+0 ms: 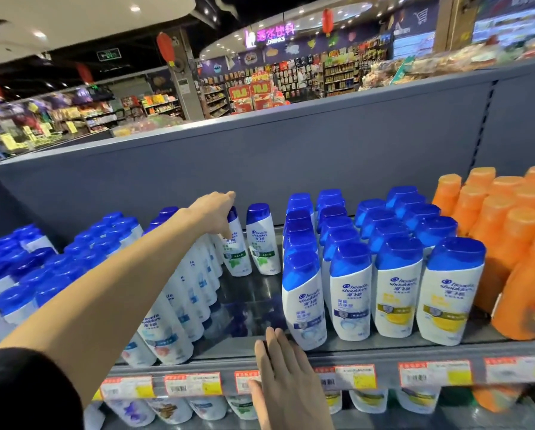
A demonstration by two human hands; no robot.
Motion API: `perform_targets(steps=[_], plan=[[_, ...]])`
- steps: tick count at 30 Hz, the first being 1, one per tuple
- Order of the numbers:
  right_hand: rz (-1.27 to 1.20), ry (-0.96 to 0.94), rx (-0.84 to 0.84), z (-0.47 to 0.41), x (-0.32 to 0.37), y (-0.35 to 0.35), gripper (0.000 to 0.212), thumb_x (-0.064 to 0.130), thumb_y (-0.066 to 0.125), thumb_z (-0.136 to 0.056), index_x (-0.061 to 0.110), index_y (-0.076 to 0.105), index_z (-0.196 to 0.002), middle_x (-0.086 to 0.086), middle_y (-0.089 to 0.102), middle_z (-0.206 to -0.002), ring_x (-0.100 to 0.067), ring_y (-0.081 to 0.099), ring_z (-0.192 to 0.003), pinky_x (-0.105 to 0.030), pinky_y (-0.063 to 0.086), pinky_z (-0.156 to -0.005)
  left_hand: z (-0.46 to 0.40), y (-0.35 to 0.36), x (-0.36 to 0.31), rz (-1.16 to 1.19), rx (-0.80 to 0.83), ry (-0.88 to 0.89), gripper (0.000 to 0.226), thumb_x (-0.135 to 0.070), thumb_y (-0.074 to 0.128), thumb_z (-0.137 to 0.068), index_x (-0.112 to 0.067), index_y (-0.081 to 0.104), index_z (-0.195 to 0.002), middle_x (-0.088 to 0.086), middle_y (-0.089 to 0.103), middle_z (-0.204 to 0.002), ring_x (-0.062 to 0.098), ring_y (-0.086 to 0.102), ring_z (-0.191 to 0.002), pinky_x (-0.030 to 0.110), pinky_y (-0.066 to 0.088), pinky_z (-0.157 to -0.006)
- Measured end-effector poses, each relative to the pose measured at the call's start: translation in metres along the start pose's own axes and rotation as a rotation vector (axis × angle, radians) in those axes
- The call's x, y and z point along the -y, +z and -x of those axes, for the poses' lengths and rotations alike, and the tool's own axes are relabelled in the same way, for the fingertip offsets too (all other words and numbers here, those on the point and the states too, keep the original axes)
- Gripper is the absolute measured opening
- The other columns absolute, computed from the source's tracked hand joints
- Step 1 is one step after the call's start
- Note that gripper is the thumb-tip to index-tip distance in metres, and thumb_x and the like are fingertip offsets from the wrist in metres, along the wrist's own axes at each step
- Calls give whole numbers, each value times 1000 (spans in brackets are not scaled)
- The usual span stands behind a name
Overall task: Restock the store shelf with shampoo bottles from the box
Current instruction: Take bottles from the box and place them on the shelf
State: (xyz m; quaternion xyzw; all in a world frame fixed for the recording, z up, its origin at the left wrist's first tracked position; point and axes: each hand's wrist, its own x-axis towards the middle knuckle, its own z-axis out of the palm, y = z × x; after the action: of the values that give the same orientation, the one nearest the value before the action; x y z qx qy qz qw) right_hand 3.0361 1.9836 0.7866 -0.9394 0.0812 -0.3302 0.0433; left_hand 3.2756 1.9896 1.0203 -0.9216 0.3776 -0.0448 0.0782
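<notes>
My left hand (pixel 215 212) reaches to the back of the top shelf (pixel 368 355), fingers curled down over the blue cap of a white green-label shampoo bottle (pixel 236 252). A second green-label bottle (pixel 263 240) stands upright just right of it. My right hand (pixel 286 373) lies flat with straight fingers over the shelf's front edge, holding nothing. Between the rows, a bare dark lane of shelf (pixel 250 305) runs from the front to the two bottles. The box is out of view.
Rows of blue-capped white bottles (pixel 179 305) fill the shelf to the left, and more (pixel 396 287) stand to the right. Orange bottles (pixel 514 243) stand at the far right. Price tags (pixel 433 372) line the shelf's front edge. A lower shelf holds more bottles (pixel 210 408).
</notes>
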Motion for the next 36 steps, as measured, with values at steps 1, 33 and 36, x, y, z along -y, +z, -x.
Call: perform_targets(steps=[1, 33, 36], plan=[[2, 1, 8, 0, 0, -1, 47, 31, 81, -60, 8, 74, -100, -18, 71, -112, -31, 69, -103, -40, 54, -89, 0, 1, -1, -34, -12, 12, 52, -27, 83, -65, -14, 40, -91, 6, 55, -88, 25, 52, -75, 34, 41, -59], [-848, -54, 826, 86, 403, 71, 43, 49, 47, -95, 19, 53, -125, 3, 60, -123, -16, 55, -116, -36, 46, -96, 579, 283, 196, 869, -587, -1052, 19, -33, 59, -93, -17, 69, -96, -4, 71, -84, 9, 66, -78, 31, 53, -71], [-784, 90, 941, 135, 453, 116, 40, 47, 50, -95, 21, 54, -124, 3, 60, -122, -16, 56, -114, -42, 48, -95, 619, 363, 221, 971, -420, -1101, 18, -37, 59, -92, -22, 67, -99, -12, 69, -88, -6, 63, -82, 11, 48, -71]])
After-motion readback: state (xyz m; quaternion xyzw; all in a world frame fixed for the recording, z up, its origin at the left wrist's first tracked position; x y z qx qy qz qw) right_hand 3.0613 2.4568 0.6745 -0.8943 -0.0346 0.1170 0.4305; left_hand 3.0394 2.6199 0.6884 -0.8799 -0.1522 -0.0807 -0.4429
